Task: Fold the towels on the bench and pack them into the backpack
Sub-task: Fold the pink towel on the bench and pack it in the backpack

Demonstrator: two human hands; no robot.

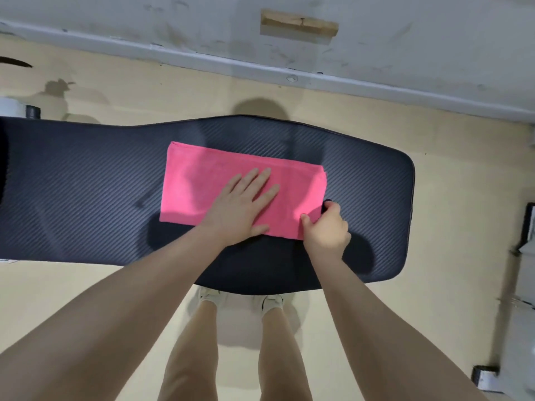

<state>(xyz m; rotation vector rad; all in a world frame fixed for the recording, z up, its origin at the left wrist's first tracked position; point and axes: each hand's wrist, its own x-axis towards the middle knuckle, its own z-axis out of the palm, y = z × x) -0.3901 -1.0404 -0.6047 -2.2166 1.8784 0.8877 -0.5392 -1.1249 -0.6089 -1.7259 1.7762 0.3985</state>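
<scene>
**Anchoring and pinching a half-folded towel**

The pink towel (220,180) lies folded into a long rectangle on the dark padded surface (86,180), near its middle. The left hand (243,204) rests flat on the cloth, fingers straight and spread; this palm serves as an anchor, so that the layers do not slide while the next fold is made. Just to the right of it, the right hand (325,227) forms the grip: thumb on top and fingers curled under, it is closed on the towel's near right corner. The corner is probably taken there because that end can be carried across the flat palm, whose edge would act as the crease line. No backpack is in view, so packing appears some way off.
</scene>
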